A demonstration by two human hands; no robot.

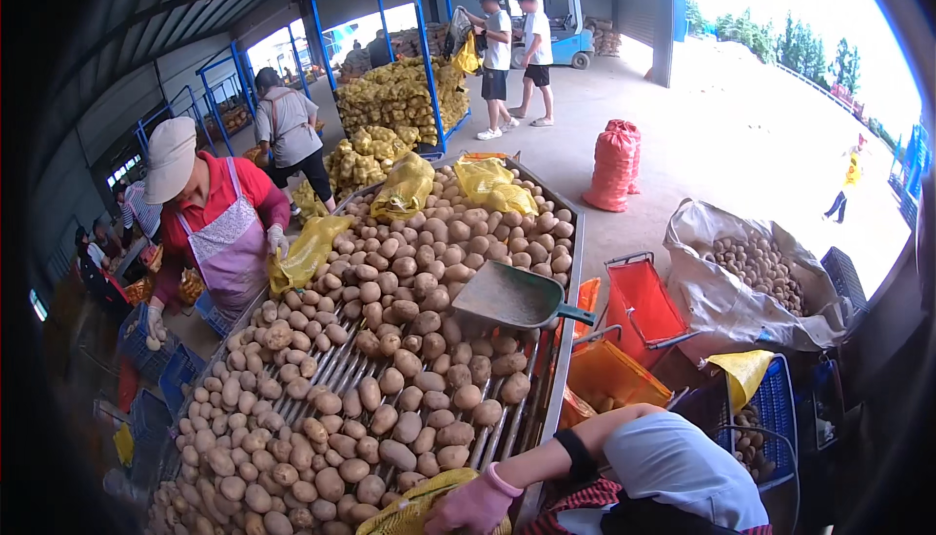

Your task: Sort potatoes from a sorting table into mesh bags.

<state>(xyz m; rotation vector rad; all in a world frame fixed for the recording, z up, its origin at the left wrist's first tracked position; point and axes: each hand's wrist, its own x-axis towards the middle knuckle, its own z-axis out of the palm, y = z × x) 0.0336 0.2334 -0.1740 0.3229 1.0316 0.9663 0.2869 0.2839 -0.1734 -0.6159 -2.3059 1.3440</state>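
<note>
Neither of my hands is in view. Before me is a metal-framed roller sorting table (578, 257) covered with potatoes (398, 454). A green-handled metal scoop (504, 293) rests on the potatoes near the right rim. At the bottom edge, a co-worker's pink-gloved hand (475, 498) is on a yellow mesh bag (409, 509); the glove hides its grip. Across the table, another co-worker's gloved hand (278, 240) touches a yellow mesh bag (307, 253). That person's other gloved hand (156, 324) hangs over blue crates, apparently with a potato. More yellow mesh bags (404, 185) lie at the far end.
At right stand a red bag on a frame (643, 308), an orange one (614, 374), a blue crate (775, 418) and a large white sack of potatoes (687, 257). Blue crates (150, 348) stand left. Behind are filled red sacks (614, 165), stacked yellow bags (387, 100), people and a forklift (572, 41).
</note>
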